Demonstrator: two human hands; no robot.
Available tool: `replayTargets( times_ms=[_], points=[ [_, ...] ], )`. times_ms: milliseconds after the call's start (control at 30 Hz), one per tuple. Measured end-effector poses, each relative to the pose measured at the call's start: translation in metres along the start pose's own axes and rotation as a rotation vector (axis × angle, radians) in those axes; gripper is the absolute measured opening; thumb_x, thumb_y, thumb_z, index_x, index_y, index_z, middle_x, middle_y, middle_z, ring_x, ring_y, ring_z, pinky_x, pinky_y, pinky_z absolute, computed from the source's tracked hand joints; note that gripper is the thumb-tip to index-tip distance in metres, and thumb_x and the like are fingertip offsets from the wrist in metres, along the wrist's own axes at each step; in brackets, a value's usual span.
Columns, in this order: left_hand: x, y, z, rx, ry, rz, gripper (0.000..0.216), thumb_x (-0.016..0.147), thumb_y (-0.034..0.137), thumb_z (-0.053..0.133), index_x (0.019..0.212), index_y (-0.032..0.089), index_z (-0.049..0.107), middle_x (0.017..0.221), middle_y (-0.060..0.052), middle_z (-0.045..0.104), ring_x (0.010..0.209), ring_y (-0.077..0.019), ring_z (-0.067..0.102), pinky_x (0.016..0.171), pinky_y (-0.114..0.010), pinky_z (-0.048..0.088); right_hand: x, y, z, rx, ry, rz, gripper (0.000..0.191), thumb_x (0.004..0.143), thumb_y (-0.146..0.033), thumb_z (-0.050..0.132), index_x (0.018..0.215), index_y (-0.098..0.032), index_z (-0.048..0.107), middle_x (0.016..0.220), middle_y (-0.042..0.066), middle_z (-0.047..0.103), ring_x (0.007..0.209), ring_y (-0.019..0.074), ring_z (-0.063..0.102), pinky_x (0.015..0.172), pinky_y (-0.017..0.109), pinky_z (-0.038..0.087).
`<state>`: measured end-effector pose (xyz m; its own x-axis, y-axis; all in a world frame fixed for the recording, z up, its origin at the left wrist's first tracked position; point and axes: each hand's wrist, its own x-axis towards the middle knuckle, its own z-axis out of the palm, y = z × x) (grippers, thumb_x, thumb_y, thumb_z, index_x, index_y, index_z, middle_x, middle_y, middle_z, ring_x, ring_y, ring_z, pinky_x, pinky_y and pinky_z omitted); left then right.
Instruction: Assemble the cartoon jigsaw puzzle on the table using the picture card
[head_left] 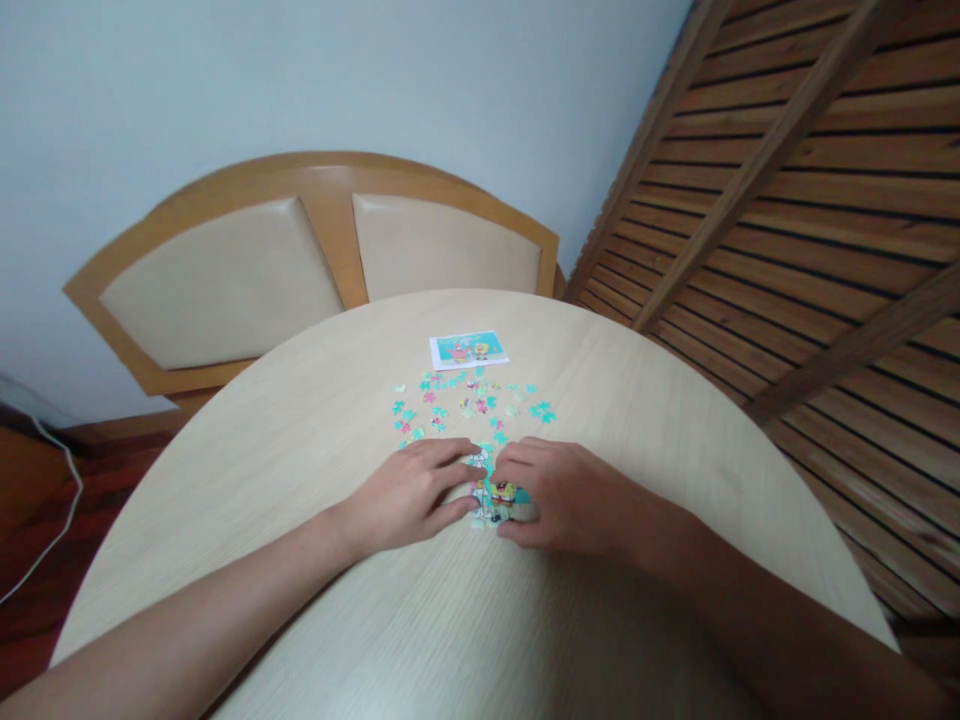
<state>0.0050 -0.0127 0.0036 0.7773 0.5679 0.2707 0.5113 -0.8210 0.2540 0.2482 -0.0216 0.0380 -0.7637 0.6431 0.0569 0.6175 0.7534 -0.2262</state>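
A partly joined jigsaw puzzle (480,510) with cartoon figures on a turquoise ground lies flat on the table between my hands. My left hand (421,492) holds its left side, fingers bent and tips on the pieces. From the right, my right hand (551,495) curls around the other side, its thumb by the lower edge and its fingers over the top. Parts of the joined section are hidden under both hands. Just beyond them, loose puzzle pieces (542,411) in turquoise, pink and pale green are scattered.
A picture card (471,349) with a similar cartoon scene lies behind the loose pieces. The round wooden table (300,450) has a padded bench back (247,270) behind it. Slatted wooden panelling (787,200) stands at the right. On the left, a white cable (73,490) hangs to the floor.
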Motion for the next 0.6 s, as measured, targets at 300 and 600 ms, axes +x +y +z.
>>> replayTargets(
  times_ms=[300,600],
  points=[
    [0.0005,0.0004,0.0004,-0.006,-0.006,-0.001,0.031,0.103,0.038,0.052,0.127,0.022,0.063,0.133,-0.011,0.062,0.124,-0.0268,0.06,0.105,-0.046,0.051,-0.0011,0.0002,0.004,0.011,0.0,-0.022,0.021,0.085,-0.036,0.072,0.097,-0.018,0.07,0.105,0.009,0.073,0.099,0.0261,0.066,0.088,0.037,0.051],
    [0.0,-0.0003,0.0016,0.005,-0.016,-0.005,0.031,0.103,0.039,0.05,0.127,0.023,0.062,0.134,-0.011,0.061,0.126,-0.0268,0.059,0.106,-0.047,0.05,0.0011,-0.003,0.0036,-0.039,-0.003,-0.034,0.016,0.085,-0.031,0.068,0.092,-0.018,0.069,0.1,0.009,0.073,0.096,0.0261,0.065,0.085,0.037,0.05]
  ],
)
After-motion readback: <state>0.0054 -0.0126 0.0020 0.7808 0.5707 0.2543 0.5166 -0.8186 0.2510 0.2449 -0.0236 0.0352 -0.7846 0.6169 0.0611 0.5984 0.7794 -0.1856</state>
